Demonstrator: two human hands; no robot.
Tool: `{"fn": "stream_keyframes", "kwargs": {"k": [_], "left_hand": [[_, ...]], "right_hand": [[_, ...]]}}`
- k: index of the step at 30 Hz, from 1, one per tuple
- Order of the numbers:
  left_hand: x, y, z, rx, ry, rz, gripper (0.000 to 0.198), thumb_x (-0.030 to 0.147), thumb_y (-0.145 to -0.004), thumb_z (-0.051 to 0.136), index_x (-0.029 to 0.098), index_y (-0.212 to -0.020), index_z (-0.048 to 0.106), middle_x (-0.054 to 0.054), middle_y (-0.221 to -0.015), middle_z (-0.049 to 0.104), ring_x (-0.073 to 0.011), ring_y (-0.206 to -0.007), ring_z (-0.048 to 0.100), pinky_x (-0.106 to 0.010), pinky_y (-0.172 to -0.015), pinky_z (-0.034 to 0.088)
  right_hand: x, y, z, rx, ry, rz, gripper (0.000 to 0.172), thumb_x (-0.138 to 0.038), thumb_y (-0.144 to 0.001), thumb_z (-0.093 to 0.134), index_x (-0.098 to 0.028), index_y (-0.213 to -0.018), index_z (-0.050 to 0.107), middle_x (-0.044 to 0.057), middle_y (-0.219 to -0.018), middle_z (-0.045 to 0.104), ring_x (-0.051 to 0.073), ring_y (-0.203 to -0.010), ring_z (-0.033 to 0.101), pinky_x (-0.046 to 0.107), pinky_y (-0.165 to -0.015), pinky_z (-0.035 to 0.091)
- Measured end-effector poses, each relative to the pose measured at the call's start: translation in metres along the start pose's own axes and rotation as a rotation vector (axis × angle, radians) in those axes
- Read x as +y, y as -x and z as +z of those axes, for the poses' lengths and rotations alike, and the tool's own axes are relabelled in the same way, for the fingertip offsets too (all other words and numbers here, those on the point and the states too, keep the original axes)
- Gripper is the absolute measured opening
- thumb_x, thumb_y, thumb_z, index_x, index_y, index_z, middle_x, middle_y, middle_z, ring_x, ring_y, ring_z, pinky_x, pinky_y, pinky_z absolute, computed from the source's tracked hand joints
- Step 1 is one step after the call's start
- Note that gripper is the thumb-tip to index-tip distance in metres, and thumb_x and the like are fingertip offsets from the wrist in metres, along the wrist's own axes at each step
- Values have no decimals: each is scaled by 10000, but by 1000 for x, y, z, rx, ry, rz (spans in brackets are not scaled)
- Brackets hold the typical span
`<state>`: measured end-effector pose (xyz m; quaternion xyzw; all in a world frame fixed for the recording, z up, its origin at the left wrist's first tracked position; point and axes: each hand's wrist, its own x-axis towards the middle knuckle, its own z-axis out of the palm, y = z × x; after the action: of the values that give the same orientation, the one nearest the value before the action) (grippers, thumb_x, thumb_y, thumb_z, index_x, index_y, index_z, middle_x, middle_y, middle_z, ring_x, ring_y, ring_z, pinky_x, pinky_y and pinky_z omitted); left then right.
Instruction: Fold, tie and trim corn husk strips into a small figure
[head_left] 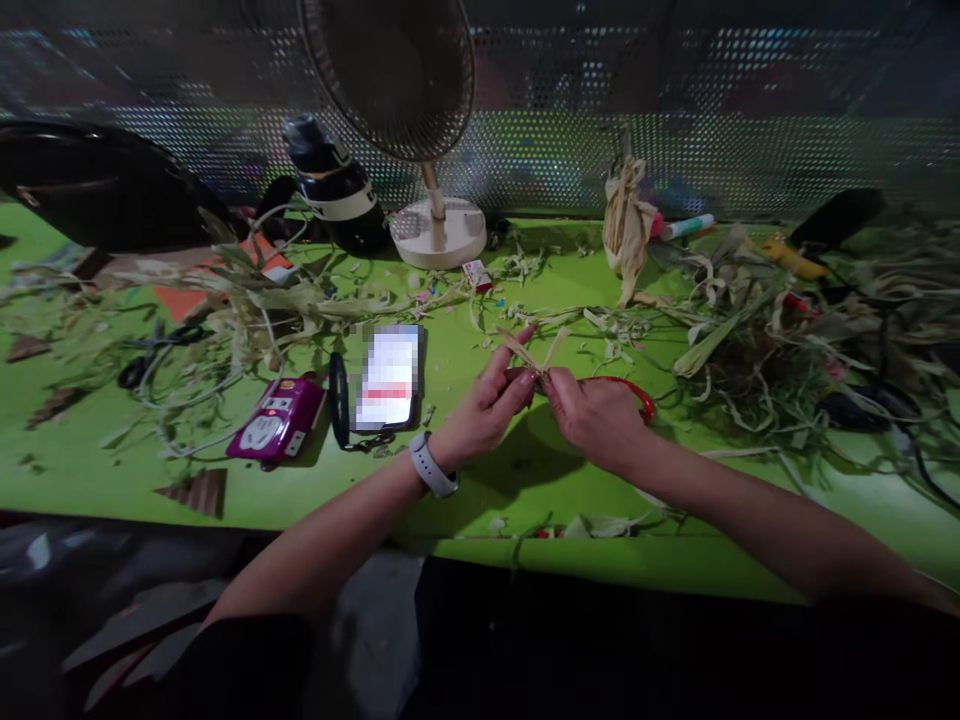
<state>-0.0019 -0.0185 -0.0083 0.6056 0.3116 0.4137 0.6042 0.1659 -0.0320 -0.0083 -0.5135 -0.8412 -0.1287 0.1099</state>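
Close together above the green tabletop, my left hand [486, 408] and my right hand [596, 418] pinch a strip of dried corn husk [555, 350] between thumbs and fingers. Its pale ends stick up in a V from between my fingertips. The left index finger points outward along the husk, while the other fingers curl. Part of the husk is hidden by my fingers. Just behind the right hand shows a red curved handle [645, 398], its tool mostly covered. A doll-like bundle of dried husk [628, 225] stands upright farther back.
A lit phone [390, 378] lies left of my hands, beside a purple power socket [276, 420] with a white cable. Scissors [154, 350] lie farther left. A fan [439, 235] and a dark bottle [341, 195] stand behind. Tangled husks [739, 325] cover the right side.
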Motion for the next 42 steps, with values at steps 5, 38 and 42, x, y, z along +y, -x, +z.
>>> {"fn": "stream_keyframes", "kwargs": {"k": [5, 38, 42], "left_hand": [[-7, 1, -4, -22, -166, 64, 613, 367, -950, 455, 184, -1500, 255, 25, -725, 479, -95, -631, 370, -238, -653, 358], [-11, -1, -3, 64, -507, 53, 266, 344, -941, 421, 161, -964, 612, -7, -699, 525, -139, -654, 499, -279, -672, 441], [-10, 2, -4, 80, -487, 66, 316, 383, -936, 441, 166, -1033, 650, -27, -719, 570, -153, -692, 535, -291, -701, 467]], "right_hand": [[-3, -2, -7, -133, 10, 52, 482, -323, -1008, 194, -125, -956, 631, 77, -511, 636, 154, -424, 527, 270, -474, 125], [13, -2, 2, -41, -198, -271, 225, -33, -847, 406, -117, -937, 595, 103, -775, 672, 198, -696, 607, 306, -662, 428], [14, 0, 3, 24, -224, -301, 251, -20, -836, 384, -115, -963, 578, 95, -759, 652, 195, -689, 583, 311, -658, 415]]}}
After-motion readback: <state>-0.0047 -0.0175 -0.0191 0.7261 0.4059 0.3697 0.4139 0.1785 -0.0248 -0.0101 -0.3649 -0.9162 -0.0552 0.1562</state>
